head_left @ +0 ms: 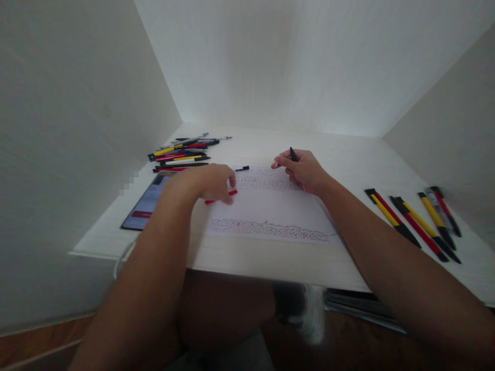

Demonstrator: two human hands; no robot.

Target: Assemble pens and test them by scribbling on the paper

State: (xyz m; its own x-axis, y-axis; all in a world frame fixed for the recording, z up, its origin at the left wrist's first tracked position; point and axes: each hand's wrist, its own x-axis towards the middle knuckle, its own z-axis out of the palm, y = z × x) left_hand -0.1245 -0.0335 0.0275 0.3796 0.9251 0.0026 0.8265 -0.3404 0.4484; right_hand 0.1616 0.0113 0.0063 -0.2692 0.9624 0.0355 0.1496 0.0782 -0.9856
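My right hand (303, 170) is closed over the upper part of a written sheet of paper (263, 206). A dark pen part (293, 154) sticks up from between its fingers; the rest of it is hidden. My left hand (216, 183) hovers at the sheet's left edge, thumb and index finger apart. Right at its thumb lies a red pen barrel (233, 192), partly covered by the hand. Just beyond the left fingers is a small black pen piece with a clip (243, 168).
A pile of pens (180, 154) in several colours lies at the back left. A phone (143, 206) rests under my left forearm, a white cable (122, 257) near it. More pens (413, 224), red, yellow and black, lie at right. Pale walls (266, 67) enclose the table.
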